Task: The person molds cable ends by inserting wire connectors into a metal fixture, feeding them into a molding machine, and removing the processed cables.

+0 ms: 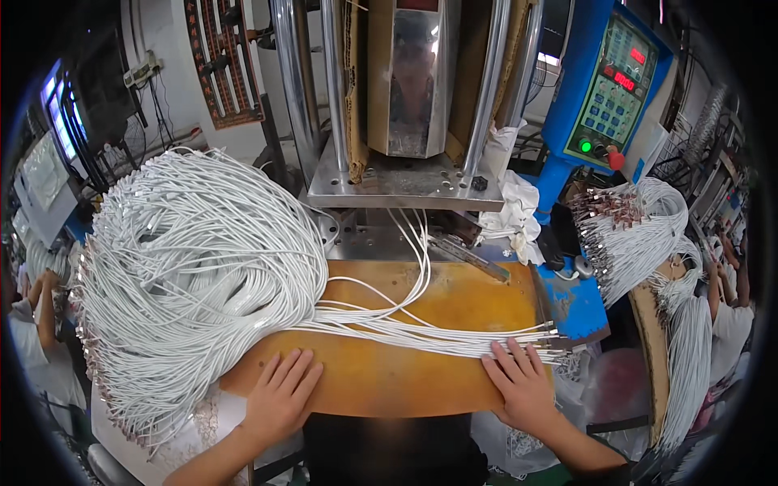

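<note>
resting flat at the bottom of the frame are two bare hands: the left hand (279,395) lies open, palm down, on the worn orange-yellow wooden board (405,381), holding nothing; the right hand (523,385) lies open too, fingers spread, fingertips touching a flat row of thin white cables with metal ends (454,338) stretched across the board at centre right. one huge looped bundle of white cables (186,275) fills the left half, its edge overhanging the board. a second white cable bundle with reddish-tipped connectors (632,235) hangs at right. one steel press machine (405,121) stands behind the board at top centre, one blue control box (612,81) at upper right. bare board shows only between the hands.
</note>
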Demonstrator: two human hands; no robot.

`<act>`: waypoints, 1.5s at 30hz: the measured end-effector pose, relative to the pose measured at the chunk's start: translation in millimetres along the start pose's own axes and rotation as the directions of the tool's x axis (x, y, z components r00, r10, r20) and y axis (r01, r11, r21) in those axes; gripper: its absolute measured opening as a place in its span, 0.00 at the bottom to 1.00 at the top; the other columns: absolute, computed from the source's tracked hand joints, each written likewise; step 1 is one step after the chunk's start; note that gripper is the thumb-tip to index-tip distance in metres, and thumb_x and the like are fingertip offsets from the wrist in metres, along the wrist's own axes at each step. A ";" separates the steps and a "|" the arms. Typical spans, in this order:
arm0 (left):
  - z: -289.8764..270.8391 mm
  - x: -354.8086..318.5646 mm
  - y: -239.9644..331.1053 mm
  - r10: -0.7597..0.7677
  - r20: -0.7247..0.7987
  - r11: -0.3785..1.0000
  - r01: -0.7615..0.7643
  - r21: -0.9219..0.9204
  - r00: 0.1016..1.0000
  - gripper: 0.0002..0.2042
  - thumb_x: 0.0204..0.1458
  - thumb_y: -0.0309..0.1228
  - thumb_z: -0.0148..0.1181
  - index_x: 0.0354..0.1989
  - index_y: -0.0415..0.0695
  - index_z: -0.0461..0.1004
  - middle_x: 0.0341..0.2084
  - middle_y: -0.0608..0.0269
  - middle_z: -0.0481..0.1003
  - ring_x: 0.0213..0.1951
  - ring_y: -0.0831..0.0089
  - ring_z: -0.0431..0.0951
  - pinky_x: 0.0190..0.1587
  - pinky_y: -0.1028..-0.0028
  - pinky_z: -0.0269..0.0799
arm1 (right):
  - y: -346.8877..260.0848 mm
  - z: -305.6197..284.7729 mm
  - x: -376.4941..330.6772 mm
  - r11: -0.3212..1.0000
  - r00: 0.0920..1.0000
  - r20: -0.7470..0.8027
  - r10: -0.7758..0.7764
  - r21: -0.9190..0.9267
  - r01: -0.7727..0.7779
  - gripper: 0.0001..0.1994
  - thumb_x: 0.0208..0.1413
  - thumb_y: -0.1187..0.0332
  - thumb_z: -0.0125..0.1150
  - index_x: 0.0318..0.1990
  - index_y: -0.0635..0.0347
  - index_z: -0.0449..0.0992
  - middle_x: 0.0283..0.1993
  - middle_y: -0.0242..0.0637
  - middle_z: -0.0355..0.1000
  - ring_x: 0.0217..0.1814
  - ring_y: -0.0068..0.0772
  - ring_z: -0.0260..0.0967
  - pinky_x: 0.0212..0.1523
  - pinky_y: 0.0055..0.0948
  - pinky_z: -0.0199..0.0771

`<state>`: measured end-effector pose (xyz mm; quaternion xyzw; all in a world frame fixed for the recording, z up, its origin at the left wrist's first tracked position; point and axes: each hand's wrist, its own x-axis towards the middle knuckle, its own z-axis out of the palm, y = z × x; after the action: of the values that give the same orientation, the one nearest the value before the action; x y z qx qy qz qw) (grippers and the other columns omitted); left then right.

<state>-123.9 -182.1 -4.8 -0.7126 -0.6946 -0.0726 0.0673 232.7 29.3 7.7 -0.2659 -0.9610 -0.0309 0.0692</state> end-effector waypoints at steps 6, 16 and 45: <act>1.1 6.4 1.5 -0.011 -0.004 1.000 0.011 0.000 1.000 0.30 0.46 0.31 0.64 0.61 0.43 0.70 0.64 0.48 0.66 0.65 0.51 0.67 0.67 0.51 0.59 | 2.4 4.1 3.1 1.000 1.000 0.009 0.010 0.007 -0.010 0.41 0.39 0.62 0.74 0.67 0.51 0.67 0.72 0.40 0.60 0.75 0.50 0.53 0.72 0.55 0.51; -18.6 67.1 49.2 0.212 -0.043 0.837 -0.204 -0.508 0.976 0.38 0.44 0.35 0.71 0.66 0.37 0.63 0.63 0.46 0.66 0.66 0.47 0.64 0.68 0.53 0.57 | -12.5 -15.2 38.3 0.933 0.987 -0.081 -0.139 0.324 0.158 0.37 0.44 0.57 0.71 0.64 0.58 0.68 0.67 0.46 0.64 0.72 0.50 0.57 0.71 0.52 0.52; 4.0 176.8 27.4 0.081 -0.034 0.826 -0.087 -0.557 0.996 0.11 0.58 0.33 0.59 0.35 0.35 0.77 0.31 0.47 0.76 0.36 0.50 0.77 0.41 0.59 0.71 | 85.5 -9.0 66.4 0.959 0.970 0.070 0.233 0.151 -0.242 0.10 0.55 0.66 0.60 0.41 0.62 0.78 0.35 0.45 0.78 0.42 0.53 0.77 0.42 0.49 0.75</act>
<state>-92.1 -8.7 26.2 -0.7307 -0.6108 -0.2722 -0.1373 221.5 135.4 28.5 -0.3738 -0.9230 0.0607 0.0685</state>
